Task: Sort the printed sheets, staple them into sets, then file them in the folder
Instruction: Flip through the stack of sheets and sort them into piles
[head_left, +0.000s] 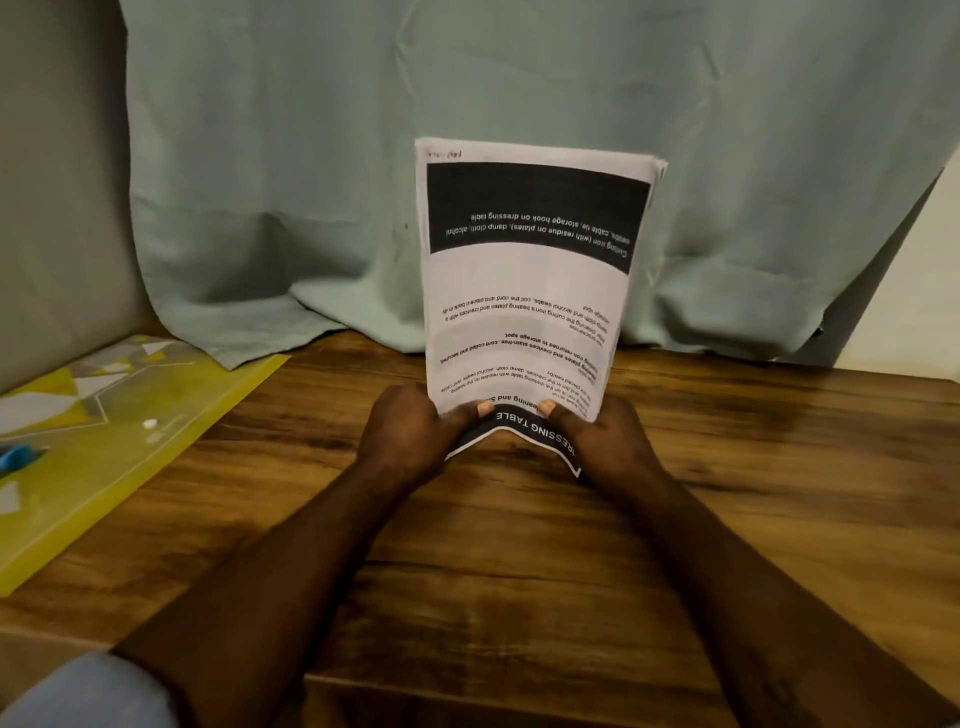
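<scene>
Head view, looking down across a wooden table, and right in the centre of the frame both hands are up on a stack of printed sheets. The stack stands nearly upright in mid-frame with its print upside down to the camera: a big black block of text near the top edge and a black banner reading "TABLE" down at the bottom, where the paper bends. The left hand grips the lower left corner of the stack, fingers curled behind and the thumb pressed on the front page. The right hand does the same at the lower right corner, thumb on the front and fingers wrapped behind. The bottom edge of the top page curls out between the two hands, just above the table. A few page edges fan out slightly at the stack's upper right corner.

At the left of the frame, a yellow translucent folder lies flat on the table, well apart from the hands. A blue object sits on it at the frame's left edge, cut off, too little showing to name. Behind it all, a pale green cloth hangs across the upper frame and pools onto the table's far edge.
</scene>
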